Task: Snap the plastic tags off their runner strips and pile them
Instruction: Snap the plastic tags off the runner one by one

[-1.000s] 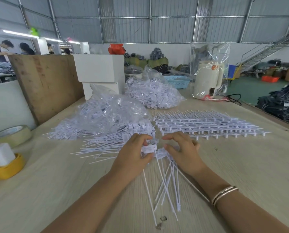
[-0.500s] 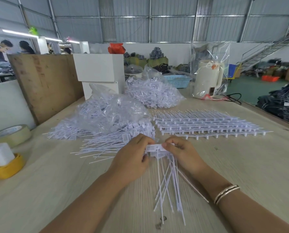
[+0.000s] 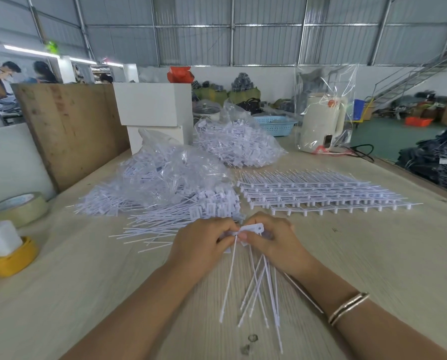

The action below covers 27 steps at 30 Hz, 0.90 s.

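Hands meet at the middle of the table [image 3: 373, 255], knuckles almost touching. Your left hand [image 3: 201, 245] is curled, fingertips pinching the white tag strip [image 3: 251, 229] at its left end. Your right hand [image 3: 274, 242] is curled too, thumb and fingers pinching the same strip from the right; the flat head of one tag, with a small round hole, sticks up between the two hands. Thin white tails [image 3: 258, 287] hang from the strip and fan out toward you across the wood, their tips lying on the table. Your right wrist carries a bangle [image 3: 348, 307].

Just beyond your left hand lies the loose pile [image 3: 180, 216] of snapped tags, tails pointing left. Behind it sit two clear bags [image 3: 170, 172] stuffed with more tags, the farther one near the blue basket [image 3: 274, 124]. To the right of the pile, full runner strips [image 3: 316, 193] lie stacked in flat rows.

Left edge: tape roll [image 3: 17, 207], and a yellow holder [image 3: 9, 261] with a white block in it. White boxes [image 3: 152, 105] and a wooden board [image 3: 69, 131] stand behind the bags. A cream kettle [image 3: 321, 123] stands inside a clear bag at the far right of the table; it has a red sticker, too blurred to read. No writing on the tags is legible either.
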Each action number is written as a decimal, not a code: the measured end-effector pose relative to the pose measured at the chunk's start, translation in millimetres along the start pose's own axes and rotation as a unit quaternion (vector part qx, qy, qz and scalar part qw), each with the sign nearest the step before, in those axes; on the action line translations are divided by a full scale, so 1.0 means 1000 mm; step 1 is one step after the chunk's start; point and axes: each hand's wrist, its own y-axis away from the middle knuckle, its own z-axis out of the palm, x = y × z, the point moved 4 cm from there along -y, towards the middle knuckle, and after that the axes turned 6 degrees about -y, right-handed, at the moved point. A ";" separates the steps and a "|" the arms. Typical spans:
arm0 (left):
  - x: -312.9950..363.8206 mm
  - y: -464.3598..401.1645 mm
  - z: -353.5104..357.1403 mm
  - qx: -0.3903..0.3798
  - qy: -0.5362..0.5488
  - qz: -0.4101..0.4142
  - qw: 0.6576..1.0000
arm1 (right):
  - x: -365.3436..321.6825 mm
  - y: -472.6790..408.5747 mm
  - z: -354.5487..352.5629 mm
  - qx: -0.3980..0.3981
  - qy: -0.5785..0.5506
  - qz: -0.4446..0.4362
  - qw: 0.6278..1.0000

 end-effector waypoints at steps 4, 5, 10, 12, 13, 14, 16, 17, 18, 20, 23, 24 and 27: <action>-0.001 0.001 0.000 -0.006 -0.005 -0.011 1.000 | 0.002 0.001 -0.001 0.007 0.042 -0.025 0.999; 0.000 0.001 0.000 -0.010 0.001 -0.015 1.000 | 0.002 0.001 -0.001 0.012 0.062 -0.035 0.997; 0.002 0.001 0.006 -0.064 0.128 -0.024 0.989 | -0.001 0.003 -0.002 0.018 0.118 -0.093 0.988; 0.003 0.000 0.010 -0.070 0.136 -0.016 0.988 | 0.000 0.003 -0.002 0.019 0.098 -0.078 0.992; 0.002 0.000 0.010 -0.064 0.140 -0.017 0.988 | 0.001 0.003 -0.003 0.021 0.080 -0.063 0.995; 0.000 -0.001 0.010 -0.056 0.150 -0.019 0.987 | 0.002 0.002 -0.003 0.023 0.066 -0.048 0.996; -0.003 -0.002 0.008 -0.038 0.152 -0.021 0.987 | 0.004 0.001 -0.004 0.026 0.051 -0.017 0.998; -0.003 -0.002 0.007 -0.027 0.141 -0.021 0.989 | 0.006 0.001 -0.006 0.027 0.037 0.002 0.999; -0.004 -0.002 0.007 -0.017 0.130 -0.021 0.991 | 0.007 0.000 -0.007 0.031 0.011 0.024 0.999; -0.004 -0.002 0.008 0.001 0.110 -0.019 0.994 | 0.011 0.000 -0.010 0.051 -0.055 0.074 0.994; -0.004 -0.007 0.012 0.019 0.093 -0.029 0.995 | 0.021 -0.003 -0.014 0.079 -0.071 0.152 0.983; -0.003 -0.010 0.014 0.023 0.092 -0.034 0.995 | 0.023 -0.005 -0.013 0.074 -0.045 0.165 0.983; -0.001 -0.016 0.020 0.026 0.090 -0.050 0.994 | 0.027 -0.014 -0.009 0.064 0.059 0.164 0.983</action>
